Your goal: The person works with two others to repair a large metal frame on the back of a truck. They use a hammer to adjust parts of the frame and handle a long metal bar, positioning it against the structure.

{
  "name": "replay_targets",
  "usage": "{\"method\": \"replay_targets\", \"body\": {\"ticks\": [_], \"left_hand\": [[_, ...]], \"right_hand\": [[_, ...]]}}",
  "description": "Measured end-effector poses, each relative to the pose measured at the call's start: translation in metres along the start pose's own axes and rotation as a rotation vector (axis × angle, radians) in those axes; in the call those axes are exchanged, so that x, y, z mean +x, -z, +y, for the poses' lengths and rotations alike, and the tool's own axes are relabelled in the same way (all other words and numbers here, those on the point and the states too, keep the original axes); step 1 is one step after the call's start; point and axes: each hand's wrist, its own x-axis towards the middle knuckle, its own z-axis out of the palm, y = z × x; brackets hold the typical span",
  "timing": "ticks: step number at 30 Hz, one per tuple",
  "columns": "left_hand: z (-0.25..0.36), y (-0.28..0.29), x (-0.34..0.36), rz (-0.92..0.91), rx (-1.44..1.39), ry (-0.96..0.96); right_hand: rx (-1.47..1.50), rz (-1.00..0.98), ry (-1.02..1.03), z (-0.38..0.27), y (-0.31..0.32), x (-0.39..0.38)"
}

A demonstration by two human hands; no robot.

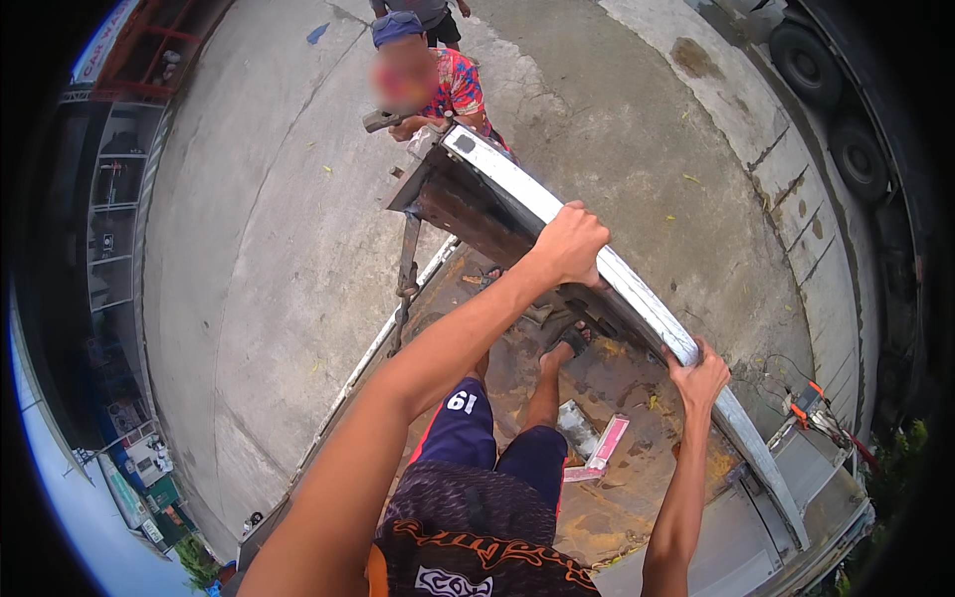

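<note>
A long metal panel with a white top edge (642, 295) slants from the upper middle to the lower right in front of me. My left hand (575, 244) is wrapped over that edge near its middle. Farther down the same edge, my right hand (698, 375) grips it with the fingers curled over. The panel's inner face (468, 214) is dark and rusty. At its far end, a person in a blue cap and a bright patterned shirt (463, 88) holds a dark grey tool or metal piece (384, 120) close to the panel's corner.
I stand on a rusty metal bed (507, 348) with a pink-and-white box (605, 446) by my legs. A dark metal bar (408, 261) hangs at the panel's far end. An orange-and-grey tool (811, 403) lies at the right. Truck wheels (860, 159) stand beyond the concrete ground (288, 199).
</note>
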Motion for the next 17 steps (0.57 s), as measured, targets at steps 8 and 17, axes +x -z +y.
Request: {"method": "replay_targets", "body": {"ticks": [8, 17], "left_hand": [[0.006, -0.005, -0.025, 0.123, -0.054, 0.005], [0.006, 0.002, -0.017, 0.13, -0.037, -0.004]], "right_hand": [[0.005, 0.086, 0.018, -0.002, -0.006, -0.024], [0.003, 0.114, 0.047, -0.008, -0.003, -0.014]]}}
